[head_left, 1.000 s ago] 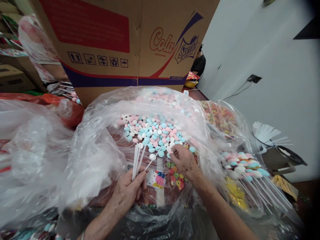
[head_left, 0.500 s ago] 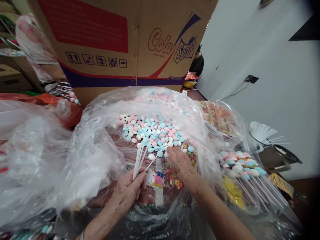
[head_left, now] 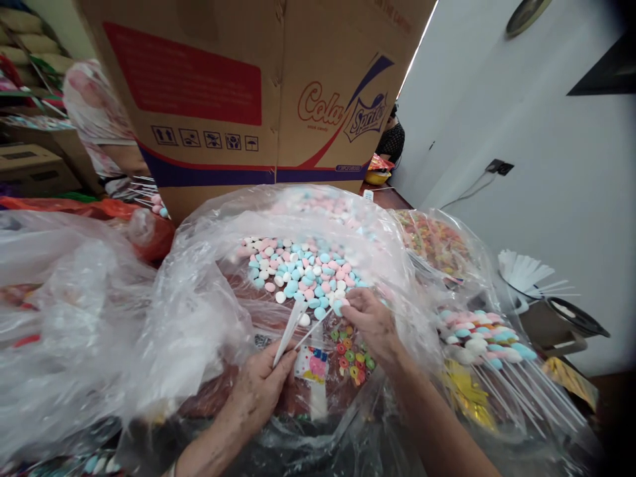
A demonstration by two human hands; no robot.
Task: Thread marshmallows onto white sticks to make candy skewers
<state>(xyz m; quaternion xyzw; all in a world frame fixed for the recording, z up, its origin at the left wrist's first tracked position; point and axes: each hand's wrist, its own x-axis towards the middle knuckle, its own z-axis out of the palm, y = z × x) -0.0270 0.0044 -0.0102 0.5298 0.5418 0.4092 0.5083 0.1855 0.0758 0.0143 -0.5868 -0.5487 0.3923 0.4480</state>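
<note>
My left hand is closed around a bundle of thin white sticks, with one stick angled out to the right. That stick's tip meets a blue oval candy, pinched between the fingers of my right hand. I cannot tell whether the tip has gone into it. Behind both hands lies a pile of pink, white and blue candies inside an open clear plastic bag. Small coloured ring candies sit below my right hand, beside a printed picture label.
A large cardboard box stands behind the bag. To the right are finished candy sticks, a bag of ring candies, white strips and a dark container. Crumpled plastic covers the left. Two people are partly visible beyond.
My right hand has come away from the pile's edge with a blue candy, which now meets the angled stick. My left hand still grips the sticks. The view has shifted slightly.
</note>
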